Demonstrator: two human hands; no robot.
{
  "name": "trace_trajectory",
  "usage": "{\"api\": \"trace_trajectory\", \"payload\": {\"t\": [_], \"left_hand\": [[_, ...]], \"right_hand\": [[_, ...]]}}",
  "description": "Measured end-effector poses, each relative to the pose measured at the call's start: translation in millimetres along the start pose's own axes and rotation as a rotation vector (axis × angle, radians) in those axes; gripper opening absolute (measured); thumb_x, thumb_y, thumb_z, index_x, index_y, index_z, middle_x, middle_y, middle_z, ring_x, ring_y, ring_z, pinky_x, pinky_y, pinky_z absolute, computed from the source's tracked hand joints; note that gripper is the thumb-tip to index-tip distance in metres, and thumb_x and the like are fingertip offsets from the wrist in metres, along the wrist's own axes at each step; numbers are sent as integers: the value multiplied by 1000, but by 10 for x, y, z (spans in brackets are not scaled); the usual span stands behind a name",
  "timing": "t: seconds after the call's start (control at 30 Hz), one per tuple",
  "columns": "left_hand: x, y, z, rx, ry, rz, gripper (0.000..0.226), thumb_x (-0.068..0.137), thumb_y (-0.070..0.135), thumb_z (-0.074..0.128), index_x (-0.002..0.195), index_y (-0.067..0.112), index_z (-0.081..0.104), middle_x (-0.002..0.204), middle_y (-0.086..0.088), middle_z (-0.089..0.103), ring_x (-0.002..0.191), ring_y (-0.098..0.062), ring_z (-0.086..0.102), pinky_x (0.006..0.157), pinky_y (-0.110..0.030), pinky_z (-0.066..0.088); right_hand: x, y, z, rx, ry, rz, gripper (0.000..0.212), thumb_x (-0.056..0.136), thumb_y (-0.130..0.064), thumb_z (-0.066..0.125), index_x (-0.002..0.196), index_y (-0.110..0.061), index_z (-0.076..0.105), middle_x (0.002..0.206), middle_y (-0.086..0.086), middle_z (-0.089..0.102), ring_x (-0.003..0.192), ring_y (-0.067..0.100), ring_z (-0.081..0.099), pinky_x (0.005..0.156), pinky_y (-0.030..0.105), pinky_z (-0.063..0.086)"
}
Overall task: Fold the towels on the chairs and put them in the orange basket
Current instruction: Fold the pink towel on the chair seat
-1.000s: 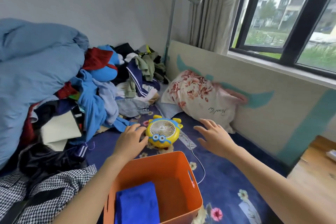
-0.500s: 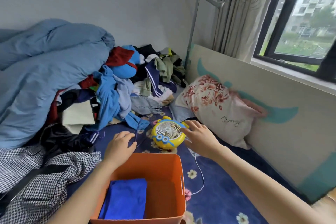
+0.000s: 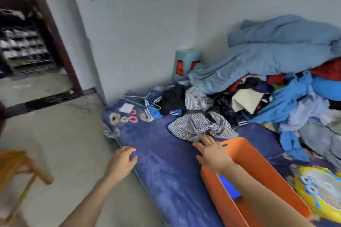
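So here's where I am: the orange plastic basket (image 3: 217, 190) sits on the dark blue flowered mattress (image 3: 166, 162). One folded bright blue towel (image 3: 228, 188) already lies in its bottom, mostly hidden behind my right forearm. My right hand (image 3: 212, 155) hovers over the basket's left rim with the fingers spread, holding nothing. My left hand (image 3: 121, 160) is further left of the basket, at the mattress edge, fingers loosely curled and empty too. Way off to the left of the basket there's what looks like a light wooden chair (image 3: 16, 164), blurry and cut off, and I can't tell if a towel is on it

My read is the step now is going for the next towel. What I'd aim for: pull both hands clear of the basket without nudging it and take the towel by two corners so it hangs flat. Then fold it on the bare mattress left of the basket, not on the black-and-white checked garment (image 3: 199, 127) just behind the basket, which could get dragged along
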State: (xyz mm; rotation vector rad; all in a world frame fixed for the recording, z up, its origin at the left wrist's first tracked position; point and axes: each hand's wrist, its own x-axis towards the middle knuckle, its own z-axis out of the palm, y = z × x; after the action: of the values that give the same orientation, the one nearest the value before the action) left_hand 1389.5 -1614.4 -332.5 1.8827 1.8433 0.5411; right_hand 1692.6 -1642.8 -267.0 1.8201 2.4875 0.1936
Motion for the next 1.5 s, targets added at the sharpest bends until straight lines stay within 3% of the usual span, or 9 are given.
{"api": "trace_trajectory", "payload": {"t": [0.17, 0.37, 0.5, 0.57, 0.63, 0.7, 0.8, 0.93, 1.5], "left_hand": [[-806, -870, -807, 20, 199, -320, 36, 93, 25, 50, 125, 8, 56, 129, -11, 54, 120, -29, 49, 101, -32, 36], [-1869, -1856, -1249, -70, 380, -579, 31, 93, 24, 53, 120, 11, 58, 126, -4, 57, 118, -21, 51, 100, -28, 36], [-2417, -2513, -1711, -43, 432, -671, 29, 93, 26, 52, 119, 15, 59, 125, -1, 57, 115, -16, 52, 94, -21, 35], [-2640, -2850, -1945, -38, 474, -738, 31, 93, 24, 52, 122, 14, 57, 129, -2, 55, 119, -18, 49, 100, -26, 35], [-2793, -3137, -2126, -46, 522, -805, 32, 93, 22, 52, 123, 12, 57, 128, -5, 55, 118, -21, 51, 101, -29, 36], [-2875, -3316, -2197, -55, 533, -844, 32, 93, 21, 52, 122, 11, 57, 126, -7, 57, 115, -22, 52, 100, -30, 38], [-2816, -3481, -2141, -80, 510, -847, 31, 93, 22, 52, 122, 12, 57, 125, -5, 57, 112, -20, 53, 98, -28, 39], [-2512, -3558, -1979, -140, 480, -833, 30, 92, 24, 53, 120, 15, 59, 126, -2, 58, 110, -16, 55, 96, -28, 43], [-879, -3850, -2238, -199, 643, -1125, 30, 92, 25, 53, 120, 16, 59, 127, -4, 57, 116, -19, 53, 97, -29, 42]], "right_hand": [[735, -1110, 31, -28, -8, -328, 39, 36, -38, 64, 72, -25, 71, 78, 3, 68, 65, 21, 69, 41, 30, 50], [1131, -2645, -220, 28, -20, -624, 43, 61, -23, 67, 102, -11, 70, 109, 19, 63, 100, 36, 64, 67, 43, 54], [1323, -3642, -187, 18, -25, -735, 51, 34, -43, 81, 81, -26, 73, 84, 8, 71, 74, 20, 71, 49, 29, 54], [1335, -4098, -221, 43, -79, -796, 49, 61, -38, 75, 106, -19, 67, 114, 18, 63, 103, 33, 63, 72, 43, 56], [1377, -4424, -257, 32, -84, -808, 48, 91, -29, 50, 136, -16, 42, 147, 12, 32, 137, 28, 30, 104, 43, 35], [1431, -4590, -222, 73, -81, -834, 47, 91, -30, 49, 136, -16, 43, 146, 10, 33, 137, 25, 31, 104, 42, 35], [1593, -4709, -237, 49, -102, -831, 46, 61, -40, 70, 103, -22, 67, 110, 10, 64, 99, 28, 66, 69, 37, 56], [1976, -4670, -152, 72, -173, -776, 49, 96, -30, 43, 142, -21, 32, 153, 2, 22, 141, 19, 20, 109, 37, 29], [4212, -5244, -157, 50, -216, -1013, 49, 97, -28, 39, 143, -21, 28, 152, 2, 22, 140, 20, 20, 107, 34, 27]]}}
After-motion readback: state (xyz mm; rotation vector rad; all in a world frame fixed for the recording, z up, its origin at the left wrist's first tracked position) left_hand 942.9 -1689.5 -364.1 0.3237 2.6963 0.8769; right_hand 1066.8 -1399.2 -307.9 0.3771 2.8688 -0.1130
